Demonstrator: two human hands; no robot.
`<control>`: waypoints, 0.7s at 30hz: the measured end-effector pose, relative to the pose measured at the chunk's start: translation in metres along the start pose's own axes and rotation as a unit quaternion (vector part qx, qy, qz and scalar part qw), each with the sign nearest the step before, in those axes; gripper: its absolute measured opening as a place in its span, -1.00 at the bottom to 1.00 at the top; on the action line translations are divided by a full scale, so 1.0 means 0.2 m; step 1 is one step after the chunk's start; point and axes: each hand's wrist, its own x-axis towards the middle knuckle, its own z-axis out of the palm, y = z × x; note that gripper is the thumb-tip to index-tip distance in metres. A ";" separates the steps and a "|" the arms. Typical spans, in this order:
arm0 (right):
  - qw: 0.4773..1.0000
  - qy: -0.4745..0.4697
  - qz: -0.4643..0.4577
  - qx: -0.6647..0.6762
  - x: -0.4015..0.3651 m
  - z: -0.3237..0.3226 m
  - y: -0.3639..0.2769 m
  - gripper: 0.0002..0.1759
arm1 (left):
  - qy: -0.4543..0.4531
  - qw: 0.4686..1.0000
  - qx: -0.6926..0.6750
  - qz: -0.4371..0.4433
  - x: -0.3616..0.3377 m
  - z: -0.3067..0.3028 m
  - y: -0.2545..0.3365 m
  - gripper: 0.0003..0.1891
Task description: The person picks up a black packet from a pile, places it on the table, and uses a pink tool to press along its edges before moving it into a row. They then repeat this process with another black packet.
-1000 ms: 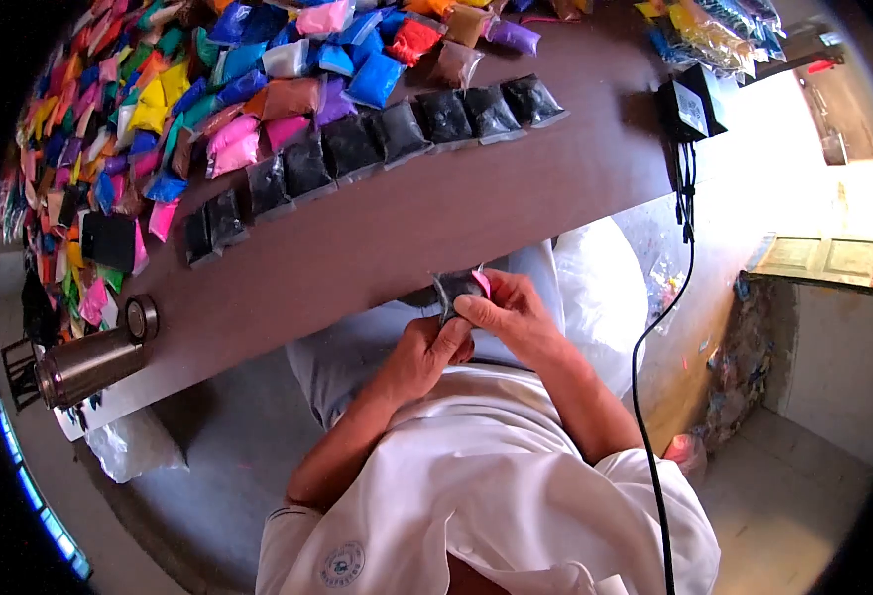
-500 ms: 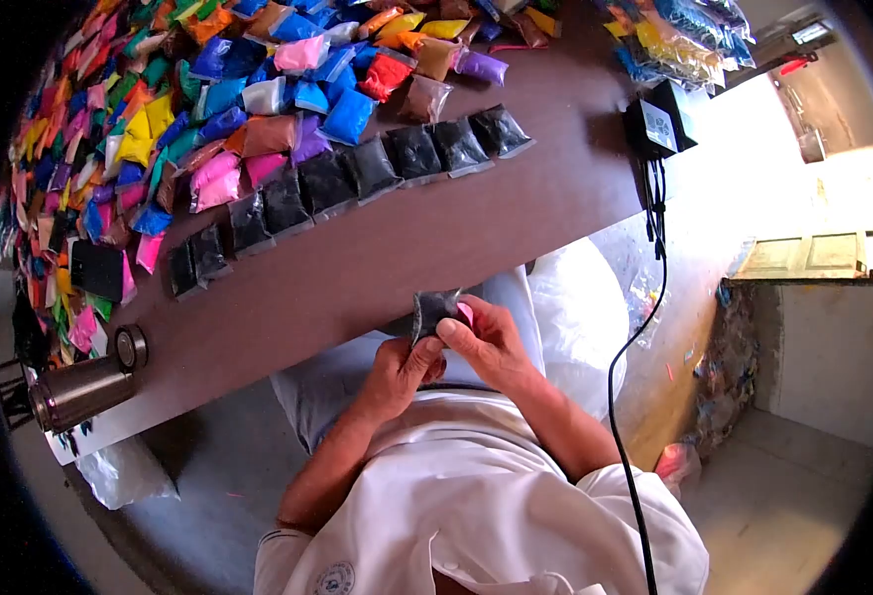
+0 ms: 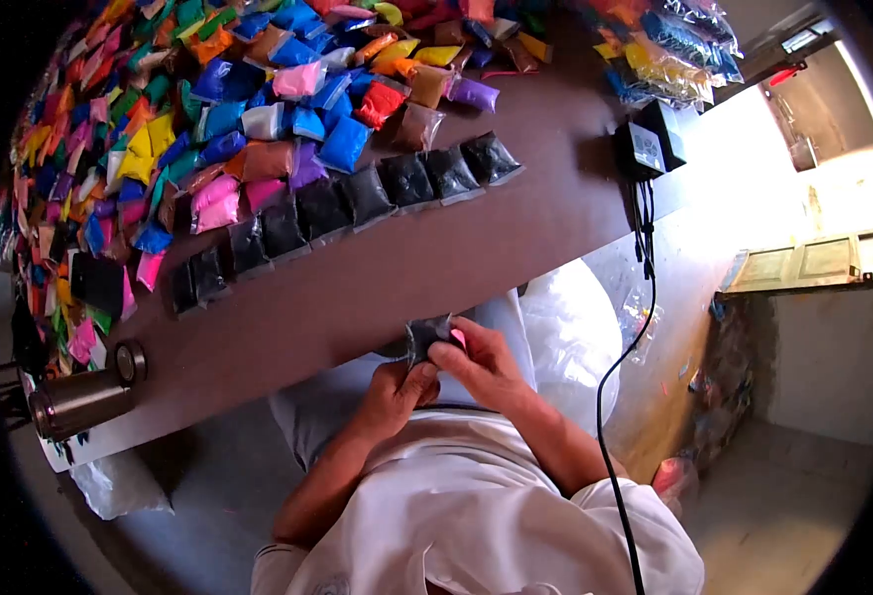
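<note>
Steel flask (image 3: 84, 397) at the far left, on its side at the near edge of the brown table (image 3: 426, 248). Beyond it, across the far left of the top, heap of coloured packets (image 3: 149, 139): pink, blue, yellow, orange, green. Along the heap's near side, row of black packets (image 3: 342, 203), edge to edge, slanting away toward the right. Bare strip of table between that row and the lap.

Below the table's near edge, over the lap, left hand (image 3: 392, 385): fingers curled, thumb and fingertips pinching the lower left part of a small dark packet (image 3: 424, 335). Packet held up off the table, between both hands and just ahead of the knuckles, toward the table edge. Long axis seemingly pointing away from the body, though too small to tell for sure. At its right side, pink spot (image 3: 456, 339) against the right fingers; second packet or label, cannot tell. Right hand (image 3: 481, 365) closed on the packet's right edge, thumb on top, touching the left hand's fingers. Neither hand nearer than the other: both on it, with the row of black packets well apart across the bare strip.

Right of the arms, white sack (image 3: 580, 317) by the knee. Further right, black adapter box (image 3: 646, 149) on the table's end, its cable (image 3: 627, 397) hanging down past the sack. Top right, clear bags of coloured packets (image 3: 669, 50).
</note>
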 end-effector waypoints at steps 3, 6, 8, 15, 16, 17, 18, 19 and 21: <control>0.998 -0.011 -0.037 -0.051 0.00 0.00 -0.05 -0.88 | -0.012 1.000 0.016 0.001 0.02 0.01 0.01 -0.52; 0.977 0.125 -0.152 -0.086 0.07 -0.07 0.01 -0.85 | -0.002 1.000 0.018 -0.014 0.04 0.02 0.01 -0.50; 0.945 0.203 -0.207 -0.152 0.14 -0.15 -0.02 -0.78 | -0.001 1.000 0.022 -0.006 0.03 0.01 -0.02 -0.51; 0.799 0.420 -0.264 -0.339 0.43 -0.40 -0.17 -0.70 | 0.069 0.997 0.034 0.023 -0.02 -0.04 0.03 -0.51; 0.800 0.420 -0.263 -0.339 0.47 -0.43 -0.20 -0.70 | 0.083 0.995 0.033 0.042 -0.02 -0.04 0.06 -0.52; 0.759 0.464 -0.274 -0.364 0.51 -0.45 -0.24 -0.67 | 0.087 0.994 0.032 0.050 -0.02 -0.05 0.09 -0.53; 0.716 0.506 -0.284 -0.388 0.54 -0.47 -0.27 -0.64 | 0.087 0.995 0.031 0.049 -0.02 -0.07 0.12 -0.53; 0.716 0.506 -0.284 -0.389 0.57 -0.50 -0.28 -0.64 | 0.092 0.992 0.043 0.071 -0.02 -0.09 0.16 -0.54; 0.737 0.500 -0.249 -0.382 0.62 -0.56 -0.29 -0.60 | 0.114 0.988 0.062 0.089 -0.01 -0.14 0.23 -0.54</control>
